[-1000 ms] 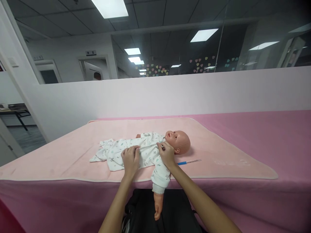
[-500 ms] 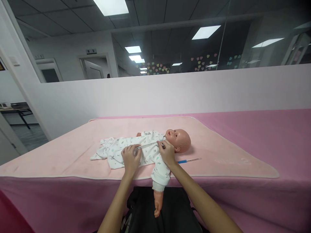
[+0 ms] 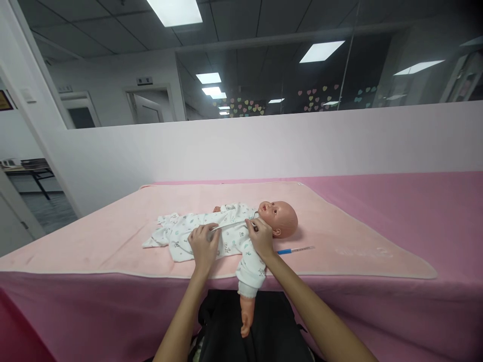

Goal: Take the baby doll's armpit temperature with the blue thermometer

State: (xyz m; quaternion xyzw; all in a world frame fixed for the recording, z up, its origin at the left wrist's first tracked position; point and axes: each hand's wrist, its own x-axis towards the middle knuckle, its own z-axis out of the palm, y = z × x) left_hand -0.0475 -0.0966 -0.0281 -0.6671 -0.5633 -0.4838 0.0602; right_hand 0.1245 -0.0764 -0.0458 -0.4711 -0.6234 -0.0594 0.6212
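A baby doll [image 3: 279, 217] lies on its back, head to the right, dressed in a white printed baby garment [image 3: 184, 239]. One doll arm [image 3: 247, 311] hangs over the front edge of the table. Both my hands are closed at the garment's front, a straight whitish edge or strip running between them. My left hand [image 3: 204, 246] pinches its left end at the doll's belly. Close to the doll's neck, my right hand [image 3: 261, 239] pinches the other end, with a small dark spot showing by the fingers. Fingertip contact is partly hidden.
Beside my right wrist lies a thin thermometer-like stick [image 3: 296, 250] with a blue end. A peach blanket [image 3: 362, 246] is spread under the doll, over a pink table cover [image 3: 445, 221]. Behind stands a low white wall [image 3: 264, 151] with glass above.
The view has shifted slightly. Both hands stay at the garment in nearly the same pose, and the doll has not visibly moved.
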